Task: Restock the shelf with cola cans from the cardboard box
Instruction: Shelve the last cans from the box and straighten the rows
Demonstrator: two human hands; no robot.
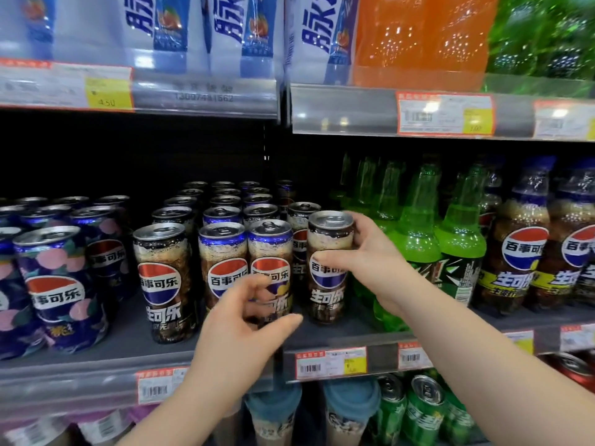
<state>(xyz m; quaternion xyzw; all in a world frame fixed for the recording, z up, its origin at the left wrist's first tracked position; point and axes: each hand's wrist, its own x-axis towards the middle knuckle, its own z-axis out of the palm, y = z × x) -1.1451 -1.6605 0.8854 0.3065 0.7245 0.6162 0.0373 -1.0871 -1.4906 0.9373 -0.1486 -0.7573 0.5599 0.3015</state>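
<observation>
Head view: a drinks shelf [351, 338] is being faced, with two bare hands being held before it.
Hands: two are being counted, the left hand [238, 329] and the right hand [367, 252].
Cola cans: three front-row cans [164, 281] are being counted standing, plus one held can [326, 284]. Further rows are receding into the dark, too blurred for counting.
Other drinks: two green bottles [418, 252] and two cola bottles [521, 252] are being counted at the front, with more behind. Several dark blue cans [54, 284] are being seen at the left.
Price tags [331, 362]: five are being made out along the shelf's front rail.
Held can's look: a brown bubbly print, a red, white and blue round emblem with white characters, and a silver lid with a pull tab are being shown.
Held can's place: it is being kept upright at the right end of the front row, just beside the green bottles. Whether its base is touching the shelf cannot be told.
Right fingers: they are being clamped round the held can's upper half.
Left fingers: they are being curled in front of the neighbouring front can, thumb spread. Contact cannot be told.
Edges and room: a narrow gap is being left between the held can and its neighbour. A dark gap is being left between the lids and the upper shelf [341, 111]. A bare strip is being left before the cans.
</observation>
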